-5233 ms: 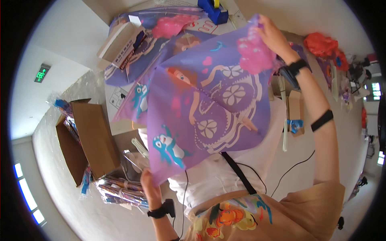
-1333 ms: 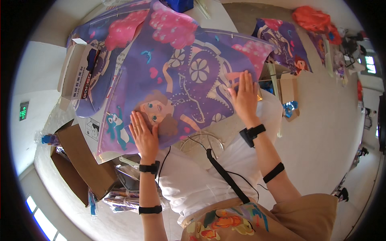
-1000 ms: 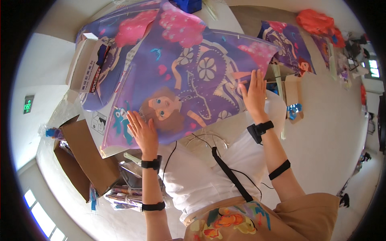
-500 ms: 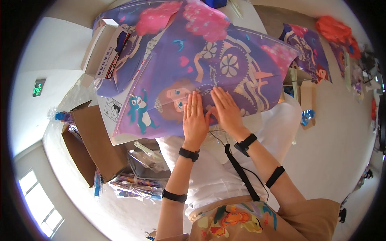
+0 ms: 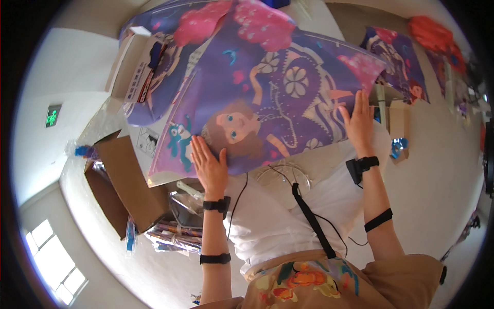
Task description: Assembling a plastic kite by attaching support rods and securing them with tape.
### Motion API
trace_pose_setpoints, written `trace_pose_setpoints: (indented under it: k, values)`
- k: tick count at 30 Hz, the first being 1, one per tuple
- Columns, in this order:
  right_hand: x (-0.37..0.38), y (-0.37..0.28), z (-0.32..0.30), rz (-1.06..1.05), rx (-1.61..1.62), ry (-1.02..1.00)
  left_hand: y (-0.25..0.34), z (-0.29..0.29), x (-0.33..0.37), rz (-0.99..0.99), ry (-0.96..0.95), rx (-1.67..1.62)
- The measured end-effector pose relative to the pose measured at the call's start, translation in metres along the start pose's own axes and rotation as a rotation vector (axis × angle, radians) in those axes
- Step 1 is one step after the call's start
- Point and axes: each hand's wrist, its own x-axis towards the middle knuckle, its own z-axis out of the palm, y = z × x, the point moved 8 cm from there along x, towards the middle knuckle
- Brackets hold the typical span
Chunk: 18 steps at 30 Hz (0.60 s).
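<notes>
A purple kite (image 5: 247,103), printed with a girl in a gown and pink clusters, lies spread over the table in front of me. My left hand (image 5: 208,166) rests flat on its near edge, fingers stretched out beside the small blue animal print. Toward the kite's right end, my right hand (image 5: 358,129) lies with straight fingers on the near edge, by the printed feet. Neither hand grips anything. Black straps circle both wrists and forearms.
A narrow open carton (image 5: 121,69) stands on the far left of the table. Below it sits an open brown cardboard box (image 5: 131,180), with plastic-wrapped bundles (image 5: 175,237) nearby. Another printed kite (image 5: 396,62) and a red plastic bag (image 5: 432,36) lie at far right.
My hands have moved apart from the middle of the near edge, left hand leftward and right hand rightward. The printed face and gown between them are uncovered, and the surface looks smoother.
</notes>
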Motion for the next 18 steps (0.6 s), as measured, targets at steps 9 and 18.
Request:
trace_pose_setpoints:
  k: [9, 18]
  values:
    - [-0.006, -0.047, -0.029, -0.064, 0.344, 0.131, 0.034, -0.034, 0.011, 0.061, -0.078, -0.136]
    - [-0.004, -0.24, -0.013, -0.5, 0.837, -0.053, 0.121, 0.01, 0.053, 0.184, 0.021, -0.562]
